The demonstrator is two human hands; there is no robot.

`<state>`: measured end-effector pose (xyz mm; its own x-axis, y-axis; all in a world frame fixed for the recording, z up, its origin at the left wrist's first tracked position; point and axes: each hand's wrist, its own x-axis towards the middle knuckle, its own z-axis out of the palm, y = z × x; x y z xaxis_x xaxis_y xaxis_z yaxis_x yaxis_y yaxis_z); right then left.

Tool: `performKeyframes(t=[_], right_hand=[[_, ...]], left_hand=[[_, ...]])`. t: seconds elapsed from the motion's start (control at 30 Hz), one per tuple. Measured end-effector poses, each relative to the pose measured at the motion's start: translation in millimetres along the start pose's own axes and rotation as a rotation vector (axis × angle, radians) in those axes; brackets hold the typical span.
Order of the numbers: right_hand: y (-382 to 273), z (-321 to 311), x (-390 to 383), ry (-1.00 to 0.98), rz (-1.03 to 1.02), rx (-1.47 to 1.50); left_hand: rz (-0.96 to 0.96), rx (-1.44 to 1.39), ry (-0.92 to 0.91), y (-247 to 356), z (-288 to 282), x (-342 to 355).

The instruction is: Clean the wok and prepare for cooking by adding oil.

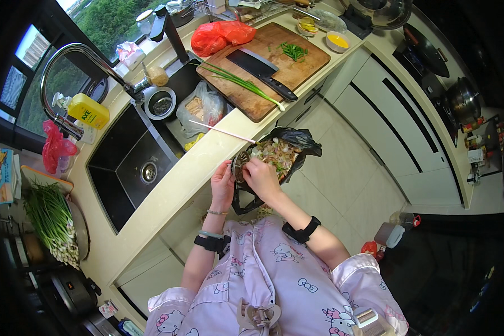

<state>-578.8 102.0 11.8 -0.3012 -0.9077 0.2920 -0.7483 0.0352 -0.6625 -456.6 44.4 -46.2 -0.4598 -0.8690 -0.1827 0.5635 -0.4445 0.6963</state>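
My left hand (223, 180) grips the rim of a round, dark metal sink strainer (239, 163) and holds it tilted over the near side of a black trash bag (309, 147). The fingers of my right hand (260, 175) are bent together at the strainer's inner side; whatever they pinch is hidden. Food scraps (277, 154), onion-like peels and green bits, fill the bag, which hangs open beside the counter edge. A thin pale stick (221, 132) lies across the counter's edge, its tip near the bag.
Left of me is a black sink (117, 173) with a curved faucet (47, 84). A wooden cutting board (246, 98) bears a cleaver (257, 67), scallion stalks (235, 84) and chopped greens (293, 51). A yellow soap bottle (88, 111) and a bunch of scallions (50, 218) stand farther left.
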Motion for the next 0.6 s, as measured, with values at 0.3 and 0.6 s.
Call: performKeyframes(t=[0.3,0.6], right_hand=[[14.6,-19.7,4.8,0.188,0.114,0.178],[65.0,-13.3,-4.0,0.019,0.159,-0.083]], left_hand=[[0.027,-0.014,0.020,-4.5,-7.2,2.3],[-0.008,-0.038,0.053,-3.7,0.9,5.1]])
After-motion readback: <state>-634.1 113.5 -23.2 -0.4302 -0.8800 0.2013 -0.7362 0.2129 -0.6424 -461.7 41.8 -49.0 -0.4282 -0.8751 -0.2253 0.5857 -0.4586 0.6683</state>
